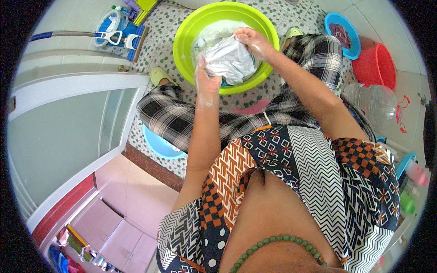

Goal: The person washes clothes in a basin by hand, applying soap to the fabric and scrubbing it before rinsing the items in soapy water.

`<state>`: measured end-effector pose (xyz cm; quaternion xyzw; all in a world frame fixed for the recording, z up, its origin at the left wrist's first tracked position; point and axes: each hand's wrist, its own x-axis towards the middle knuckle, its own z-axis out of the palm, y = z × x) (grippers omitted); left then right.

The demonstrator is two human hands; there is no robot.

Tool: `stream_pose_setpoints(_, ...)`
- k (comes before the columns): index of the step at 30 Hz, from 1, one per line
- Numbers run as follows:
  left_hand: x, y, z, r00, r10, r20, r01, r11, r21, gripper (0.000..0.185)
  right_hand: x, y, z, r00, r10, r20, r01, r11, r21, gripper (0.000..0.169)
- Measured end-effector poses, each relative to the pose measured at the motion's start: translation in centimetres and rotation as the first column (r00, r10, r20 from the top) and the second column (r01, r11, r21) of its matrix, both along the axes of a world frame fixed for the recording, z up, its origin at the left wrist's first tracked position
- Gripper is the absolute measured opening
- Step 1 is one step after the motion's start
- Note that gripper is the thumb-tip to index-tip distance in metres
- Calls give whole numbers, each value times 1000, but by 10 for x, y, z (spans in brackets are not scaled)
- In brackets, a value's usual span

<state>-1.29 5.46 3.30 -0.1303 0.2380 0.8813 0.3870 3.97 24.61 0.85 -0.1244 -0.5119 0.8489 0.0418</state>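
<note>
A white wet cloth (229,59) is stretched between my two hands over a large lime-green plastic basin (186,44). My left hand (207,75) grips its near left edge, thumb on top. Its far right edge is pinched in my right hand (253,41), higher up in the view. Whitish suds (218,29) lie in the basin behind the cloth, and suds cling to both hands and wrists. Something teal shows under the cloth at the basin's near side; the cloth hides most of it.
At the right stand a blue basin (355,47) with dark purple cloth, a red bucket (375,65) and a clear plastic bottle (374,102). A squeegee mop (135,42) and a blue bucket are at the upper left. Another blue basin (158,145) sits by my left leg, near a glazed door (68,136).
</note>
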Motion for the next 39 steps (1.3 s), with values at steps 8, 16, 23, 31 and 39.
stream_pose_setpoints(8,-6,-11,-30,942,-325,82,222,788,574,30,24,-130,39,957,88,-277,260,168,951,25)
stream_pose_setpoints(16,12,10,-63,974,-215,-68,224,961,162,31,-18,-82,34,983,-150,102,-52,306,951,38)
stream_pose_setpoints(23,3,0,-66,966,-257,-6,234,870,433,32,22,-134,54,996,91,-15,13,25,1000,30)
stream_pose_setpoints(31,3,2,-68,969,-245,-22,246,963,107,30,-6,-98,29,998,-68,12,9,304,952,28)
stream_pose_setpoints(39,5,4,-76,957,-280,81,273,958,83,33,1,-97,43,982,-178,68,-37,173,984,34)
